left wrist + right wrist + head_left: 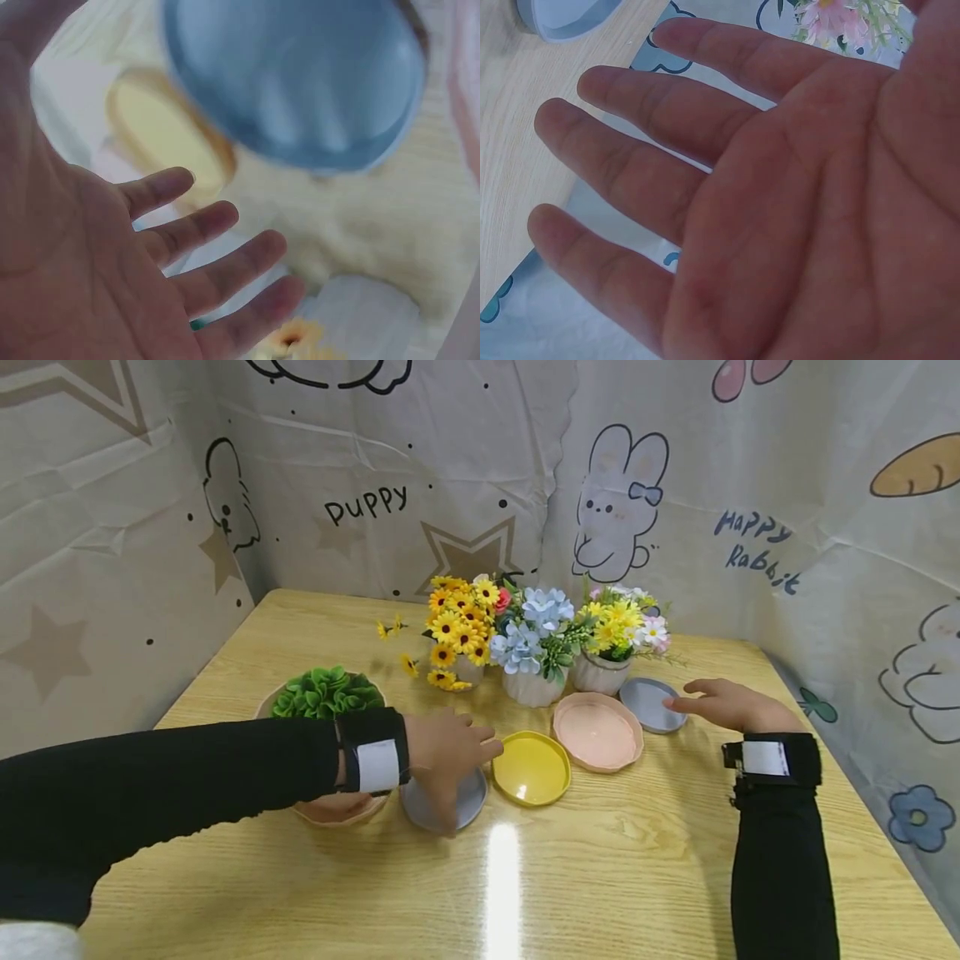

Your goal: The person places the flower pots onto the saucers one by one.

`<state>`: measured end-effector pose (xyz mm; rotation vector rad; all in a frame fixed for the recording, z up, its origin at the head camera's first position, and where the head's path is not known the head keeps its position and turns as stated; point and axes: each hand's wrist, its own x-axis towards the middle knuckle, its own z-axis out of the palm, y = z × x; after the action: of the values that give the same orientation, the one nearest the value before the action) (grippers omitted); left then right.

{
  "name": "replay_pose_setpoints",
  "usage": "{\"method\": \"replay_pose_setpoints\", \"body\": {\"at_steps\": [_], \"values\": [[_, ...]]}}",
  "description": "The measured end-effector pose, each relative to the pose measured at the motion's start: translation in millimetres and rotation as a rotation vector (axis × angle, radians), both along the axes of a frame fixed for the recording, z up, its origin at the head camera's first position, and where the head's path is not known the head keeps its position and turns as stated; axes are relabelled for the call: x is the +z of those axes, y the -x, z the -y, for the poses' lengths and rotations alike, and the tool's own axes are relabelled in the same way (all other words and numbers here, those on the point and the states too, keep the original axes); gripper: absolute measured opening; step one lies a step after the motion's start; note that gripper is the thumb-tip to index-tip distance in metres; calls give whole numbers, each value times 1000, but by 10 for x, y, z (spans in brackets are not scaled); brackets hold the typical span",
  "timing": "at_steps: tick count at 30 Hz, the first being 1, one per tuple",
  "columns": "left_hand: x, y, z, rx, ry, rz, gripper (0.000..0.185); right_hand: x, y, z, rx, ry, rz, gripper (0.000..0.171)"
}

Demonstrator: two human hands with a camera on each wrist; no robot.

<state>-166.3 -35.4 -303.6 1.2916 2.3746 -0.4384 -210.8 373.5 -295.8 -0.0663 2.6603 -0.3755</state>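
My left hand point(447, 752) hovers over a grey-blue saucer point(472, 797) left of the middle of the table. In the left wrist view its fingers are spread and straight, apart from the blue saucer point(300, 90); a yellow saucer point(161, 131) lies behind. My right hand point(738, 706) is at the right, beside another grey-blue saucer point(651, 703). One fingertip overlaps that saucer's edge in the head view; I cannot tell whether they touch. Its fingers lie extended in the right wrist view, holding nothing. Between the hands are a yellow saucer point(531, 768) and a pink saucer point(597, 732).
Behind the saucers stand pots of sunflower-like flowers point(457, 622), blue flowers point(536, 627) and yellow-and-white flowers point(618, 622). At the left, a green plant point(326, 692) sits by a large pink tray point(341, 810), partly hidden by my left sleeve. Printed curtains point(465, 468) enclose the table.
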Motion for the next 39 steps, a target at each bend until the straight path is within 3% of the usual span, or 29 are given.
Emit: {"method": "replay_pose_setpoints", "body": {"at_steps": [9, 13, 17, 20, 29, 39], "values": [[502, 185, -3, 147, -186, 118, 107, 10, -14, -1, 4, 25, -5, 90], [736, 275, 43, 178, -259, 56, 105, -6, -3, -21, 5, 8, -19, 91], [880, 488, 166, 264, -296, -25, 101, -3, 1, -40, 3, -3, -39, 92], [870, 705, 304, 347, -298, -44, 106, 2, -9, -47, 2, 4, -45, 91], [752, 1229, 565, 571, -288, 35, 140, -22, -20, -52, -10, -1, -26, 92], [726, 1467, 534, 637, -113, -24, 150, -10, 9, -61, -21, 32, -29, 93]]}}
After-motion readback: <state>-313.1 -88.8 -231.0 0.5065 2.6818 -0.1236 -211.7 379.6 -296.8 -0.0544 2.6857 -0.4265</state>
